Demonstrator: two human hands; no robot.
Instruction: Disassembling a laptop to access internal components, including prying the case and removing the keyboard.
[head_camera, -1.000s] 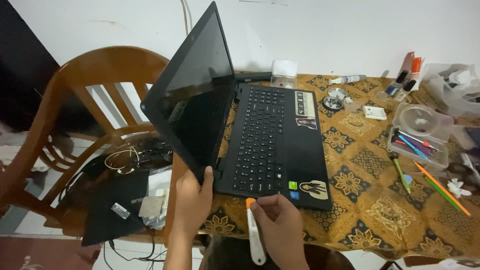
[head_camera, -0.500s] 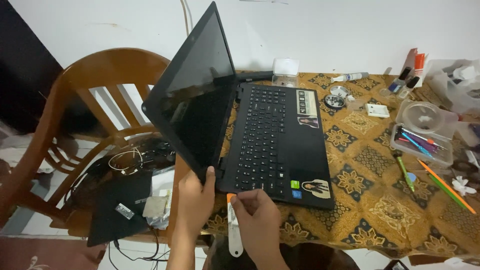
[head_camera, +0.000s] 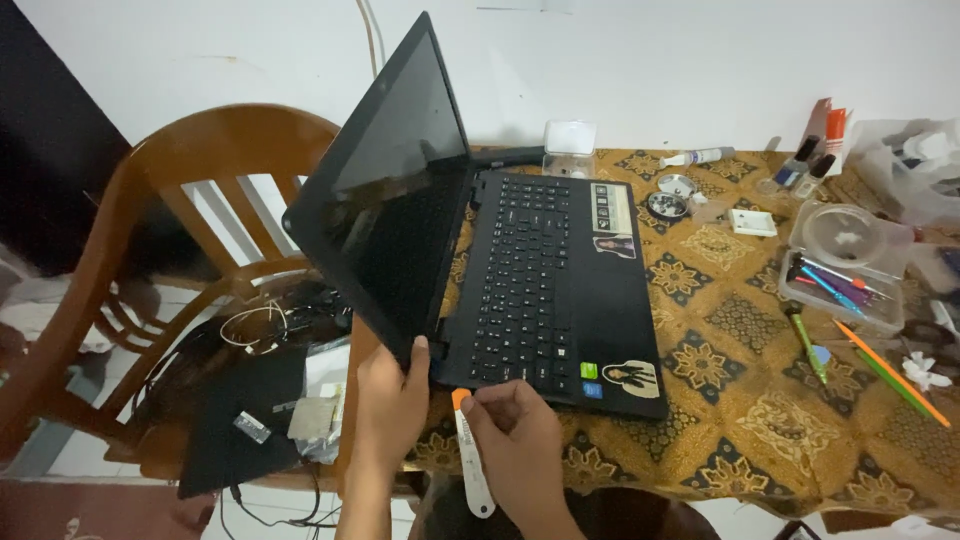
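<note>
- Black plastic forms the laptop (head_camera: 540, 290), which is laid open on its side across the near-left part of the table (head_camera: 760, 440); its screen is raised toward ten o'clock and its keyboard deck lies flat, with stickers seen along the deck's right strip.
- The lower corner of the screen is gripped by the left hand (head_camera: 390, 405), fingers closed around the bezel edge.
- A white pry tool with an orange tip (head_camera: 470, 455) is pinched by the right hand (head_camera: 520, 440), fingers curled narrowly about it; the orange tip is held just beside the deck's near corner.
- The table is covered by a brown patterned cloth; at three o'clock a clear case of small tools (head_camera: 845, 265) is seen, with loose screwdrivers (head_camera: 885, 370) beside it.
- At nine o'clock a wooden chair (head_camera: 150, 260) is stood, its seat piled with cables and a black flat piece (head_camera: 240, 420).
</note>
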